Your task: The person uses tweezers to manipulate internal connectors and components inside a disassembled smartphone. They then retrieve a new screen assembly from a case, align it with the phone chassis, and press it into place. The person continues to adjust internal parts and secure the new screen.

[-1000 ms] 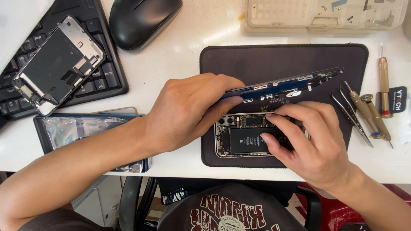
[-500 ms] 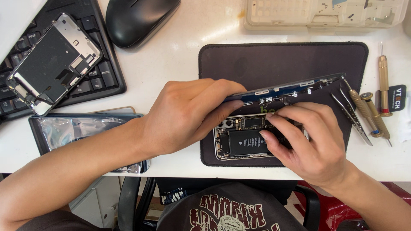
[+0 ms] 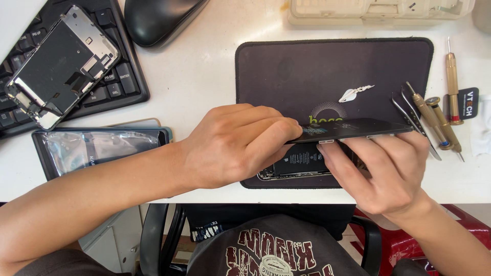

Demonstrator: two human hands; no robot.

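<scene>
An opened phone body [image 3: 299, 161] with its black battery showing lies on the near edge of a dark work mat [image 3: 307, 71]. Above it a dark phone screen panel [image 3: 353, 130] is held nearly flat, edge toward me. My left hand [image 3: 232, 145] pinches the panel's left end. My right hand [image 3: 381, 171] grips its near edge from below with the fingers spread along it, covering the right part of the phone body.
A small white scrap [image 3: 355, 93] lies on the mat. Tweezers [image 3: 411, 120] and screwdrivers [image 3: 452, 84] sit at the mat's right. At left are a keyboard [image 3: 110, 84] with a bare phone frame [image 3: 61, 64] on it, a bagged panel [image 3: 97, 148], and a mouse [image 3: 156, 18]. A beige parts tray [image 3: 378, 10] stands at the back.
The screen panel has swung down from a raised tilt to nearly level over the phone body. Both hands have kept hold of it, and my view has shifted.
</scene>
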